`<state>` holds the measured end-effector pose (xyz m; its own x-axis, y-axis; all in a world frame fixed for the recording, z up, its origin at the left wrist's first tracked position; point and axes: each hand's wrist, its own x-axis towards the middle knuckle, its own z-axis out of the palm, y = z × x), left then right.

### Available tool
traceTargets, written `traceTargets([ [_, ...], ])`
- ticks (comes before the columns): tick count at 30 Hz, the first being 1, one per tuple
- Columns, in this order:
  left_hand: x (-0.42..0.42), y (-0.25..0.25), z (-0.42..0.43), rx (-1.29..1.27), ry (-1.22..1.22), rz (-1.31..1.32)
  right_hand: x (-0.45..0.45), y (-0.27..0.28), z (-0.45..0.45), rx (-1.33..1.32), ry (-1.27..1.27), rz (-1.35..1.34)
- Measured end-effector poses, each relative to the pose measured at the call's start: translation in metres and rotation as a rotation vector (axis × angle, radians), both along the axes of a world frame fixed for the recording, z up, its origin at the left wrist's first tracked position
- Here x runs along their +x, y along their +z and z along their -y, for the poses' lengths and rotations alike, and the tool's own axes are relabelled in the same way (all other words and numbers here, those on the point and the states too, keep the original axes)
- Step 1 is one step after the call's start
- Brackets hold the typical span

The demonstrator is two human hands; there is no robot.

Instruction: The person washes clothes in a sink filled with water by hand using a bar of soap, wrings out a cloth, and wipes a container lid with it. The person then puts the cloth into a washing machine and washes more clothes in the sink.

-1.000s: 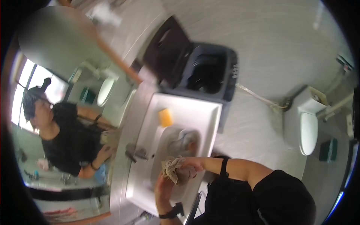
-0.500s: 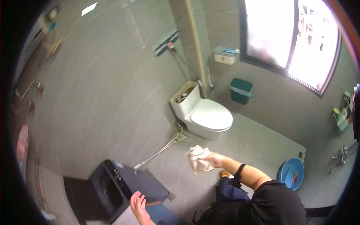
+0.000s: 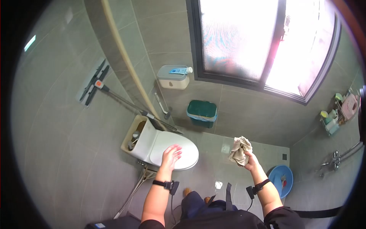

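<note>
While the right hand (image 3: 250,161) grips a crumpled beige cloth (image 3: 240,150), its fingers closed on the lower edge, the left hand (image 3: 170,155) reaches out with fingers (image 3: 177,153) extended and loosely together, free of any grip. The cloth is held up in front of the person, over the tiled floor (image 3: 207,168), to the right of the toilet (image 3: 190,156) and well apart from it in the view. The left hand appears in front of the toilet's closed white lid; whether it touches the lid cannot be told from this angle. Each wrist wears a black strap with a small dark box hanging from it. Beside the right forearm, on the floor, sits a blue basin (image 3: 277,184) with small items inside. A green bin (image 3: 202,108) is by the wall beyond the toilet, below a white box (image 3: 173,83) with a blue-and-white tube (image 3: 180,70) lying on top. To the left, a flat-headed mop (image 3: 93,83) leans with its head up, and a large window (image 3: 240,38) stands bright above.
</note>
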<state>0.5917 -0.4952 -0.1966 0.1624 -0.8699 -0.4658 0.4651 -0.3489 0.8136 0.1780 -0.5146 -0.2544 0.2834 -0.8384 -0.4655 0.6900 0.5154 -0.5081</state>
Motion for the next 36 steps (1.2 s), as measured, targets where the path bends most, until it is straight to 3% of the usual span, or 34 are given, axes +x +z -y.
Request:
traceTargets([
  [2, -0.009, -0.039, 0.082, 0.066, -0.051, -0.065, 0.003, -0.013, 0.032, -0.062, -0.09, 0.03],
  [5, -0.025, -0.124, 0.169, 0.2, -0.068, -0.179, -0.002, -0.05, 0.059, 0.071, -0.094, 0.136],
  [9, -0.059, -0.179, 0.296, 0.327, -0.089, -0.191, 0.017, -0.068, 0.122, 0.003, -0.247, 0.067],
  [13, -0.077, -0.217, 0.307, 0.452, -0.089, -0.106, 0.036, -0.073, 0.112, 0.122, -0.345, 0.078],
  [20, -0.088, -0.298, 0.393, 0.628, 0.001, -0.158, 0.047, -0.118, 0.222, 0.194, -0.286, 0.069],
  [24, -0.082, -0.28, 0.411, 0.602, 0.031, -0.186, 0.062, -0.11, 0.263, 0.285, -0.181, 0.042],
  [27, -0.093, -0.197, 0.447, 0.511, 0.042, -0.127, 0.081, -0.09, 0.303, 0.303, -0.082, 0.068],
  [29, -0.084, -0.189, 0.477, 0.409, -0.008, -0.25, 0.095, -0.114, 0.33, 0.306, -0.001, 0.061],
  [31, -0.087, -0.172, 0.5, 0.41, -0.03, -0.19, 0.119, -0.143, 0.356, 0.259, -0.001, 0.033],
  [33, -0.091, -0.168, 0.508, 0.418, -0.052, -0.142, 0.154, -0.163, 0.379, 0.085, -0.136, -0.211],
  [36, -0.092, -0.168, 0.518, 0.434, -0.066, -0.098, 0.193, -0.18, 0.415, -0.226, -0.172, -0.922],
])
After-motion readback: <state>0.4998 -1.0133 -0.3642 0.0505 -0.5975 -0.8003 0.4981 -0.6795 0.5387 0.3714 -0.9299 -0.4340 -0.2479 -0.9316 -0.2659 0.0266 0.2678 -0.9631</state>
